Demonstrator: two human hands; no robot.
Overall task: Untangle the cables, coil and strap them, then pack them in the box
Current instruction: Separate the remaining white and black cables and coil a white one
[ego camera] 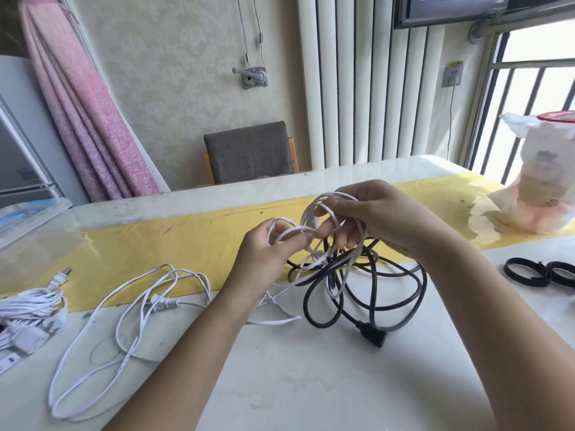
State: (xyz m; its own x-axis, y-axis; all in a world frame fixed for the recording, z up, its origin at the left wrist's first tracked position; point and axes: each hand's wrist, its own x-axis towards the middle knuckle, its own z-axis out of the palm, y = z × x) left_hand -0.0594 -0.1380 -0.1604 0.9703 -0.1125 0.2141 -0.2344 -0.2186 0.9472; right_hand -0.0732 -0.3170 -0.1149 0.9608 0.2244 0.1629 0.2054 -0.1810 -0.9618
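Both hands, left point(267, 247) and right point(370, 213), pinch thin white cable loops point(306, 219); better to ease them gently off the thick black rubber cable point(367, 293).

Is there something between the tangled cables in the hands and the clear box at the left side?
Nothing upright. Only a loose white cable lies flat on the table between the tangle and the clear box; lifting over it looks easy. The left hand and right hand hold the tangle.
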